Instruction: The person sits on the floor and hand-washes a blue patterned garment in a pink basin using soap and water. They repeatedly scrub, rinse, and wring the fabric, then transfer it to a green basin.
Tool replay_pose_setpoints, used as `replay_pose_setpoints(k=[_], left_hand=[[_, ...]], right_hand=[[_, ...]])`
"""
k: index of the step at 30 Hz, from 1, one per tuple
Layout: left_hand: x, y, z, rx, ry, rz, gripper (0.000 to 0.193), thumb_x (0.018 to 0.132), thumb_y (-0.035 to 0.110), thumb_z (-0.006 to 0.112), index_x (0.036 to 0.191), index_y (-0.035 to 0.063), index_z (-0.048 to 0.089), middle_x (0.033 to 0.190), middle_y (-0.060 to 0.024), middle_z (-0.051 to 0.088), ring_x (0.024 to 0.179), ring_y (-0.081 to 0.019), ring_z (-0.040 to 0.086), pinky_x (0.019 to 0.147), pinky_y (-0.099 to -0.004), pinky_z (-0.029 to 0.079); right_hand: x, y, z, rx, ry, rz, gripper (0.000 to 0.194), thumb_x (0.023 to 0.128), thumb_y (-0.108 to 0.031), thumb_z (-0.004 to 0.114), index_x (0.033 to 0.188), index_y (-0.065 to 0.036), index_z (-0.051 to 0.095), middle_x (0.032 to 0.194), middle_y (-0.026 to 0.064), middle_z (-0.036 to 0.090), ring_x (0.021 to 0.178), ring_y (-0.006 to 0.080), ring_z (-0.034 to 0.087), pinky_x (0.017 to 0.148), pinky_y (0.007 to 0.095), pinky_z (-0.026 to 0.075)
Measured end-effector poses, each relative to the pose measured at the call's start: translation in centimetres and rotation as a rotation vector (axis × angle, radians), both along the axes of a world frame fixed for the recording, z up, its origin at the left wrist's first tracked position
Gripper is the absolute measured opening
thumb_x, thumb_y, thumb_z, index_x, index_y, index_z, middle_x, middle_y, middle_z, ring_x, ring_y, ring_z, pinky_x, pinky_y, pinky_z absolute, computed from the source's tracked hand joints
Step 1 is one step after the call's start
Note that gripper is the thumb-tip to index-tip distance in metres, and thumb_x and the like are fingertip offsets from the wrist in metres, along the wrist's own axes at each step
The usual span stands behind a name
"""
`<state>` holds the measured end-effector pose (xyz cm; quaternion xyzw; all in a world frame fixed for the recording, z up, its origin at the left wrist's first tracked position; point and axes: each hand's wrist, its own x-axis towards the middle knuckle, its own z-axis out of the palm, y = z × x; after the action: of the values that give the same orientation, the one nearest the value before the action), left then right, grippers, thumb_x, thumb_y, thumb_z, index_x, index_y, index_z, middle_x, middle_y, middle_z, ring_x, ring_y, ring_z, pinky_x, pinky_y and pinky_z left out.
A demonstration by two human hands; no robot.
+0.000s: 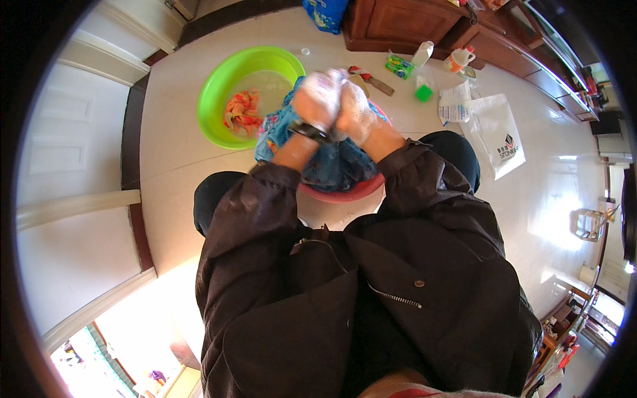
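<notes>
My left hand (316, 102), blurred and covered in suds, is pressed against my right hand (356, 112), which is soapy too. Both are raised over a wet blue patterned cloth (318, 166) heaped in a red basin (348, 195). Whether a bit of the cloth is between my fingers cannot be told. A dark band (308, 132) is around my left wrist. Beside them, to the left, a large green basin (214, 99) holds cloudy water and an orange and red cloth (242, 112).
Beyond the red basin lie a brush (373, 81), green packets (399, 66), a white bottle (423, 53) and a green block (423, 93). Farther right are an orange-labelled jug (459, 59) and a white plastic bag (497, 134). A wooden cabinet (403, 22) stands at the back.
</notes>
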<state>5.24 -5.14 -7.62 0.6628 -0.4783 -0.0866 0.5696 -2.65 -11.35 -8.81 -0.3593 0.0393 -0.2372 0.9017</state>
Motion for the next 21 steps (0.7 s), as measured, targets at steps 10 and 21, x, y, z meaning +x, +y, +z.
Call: replay_pose_setpoints(k=[10,21], left_hand=[[3.4,0.3,3.1,-0.016,0.111,0.026,0.039,0.092,0.036,0.055,0.089,-0.0016,0.067,0.087,-0.0153,0.068,0.081,-0.0256,0.064,0.075,-0.0348,0.048],[6.0,4.3,5.4,0.353,0.421,-0.383,0.052,0.086,0.043,0.065,0.112,-0.0022,0.062,0.104,-0.008,0.063,0.095,-0.0168,0.057,0.087,-0.0291,0.044]], right_hand=[[-1.0,2.1,7.4,0.535,0.342,-0.032,0.064,0.092,-0.055,0.048,0.119,0.002,0.056,0.121,0.0172,0.061,0.111,0.0268,0.058,0.097,0.0416,0.046],[-5.7,-2.7,7.8,0.137,0.261,-0.175,0.053,0.089,-0.046,0.06,0.115,0.0,0.061,0.113,0.0111,0.064,0.103,0.0234,0.061,0.093,0.0375,0.049]])
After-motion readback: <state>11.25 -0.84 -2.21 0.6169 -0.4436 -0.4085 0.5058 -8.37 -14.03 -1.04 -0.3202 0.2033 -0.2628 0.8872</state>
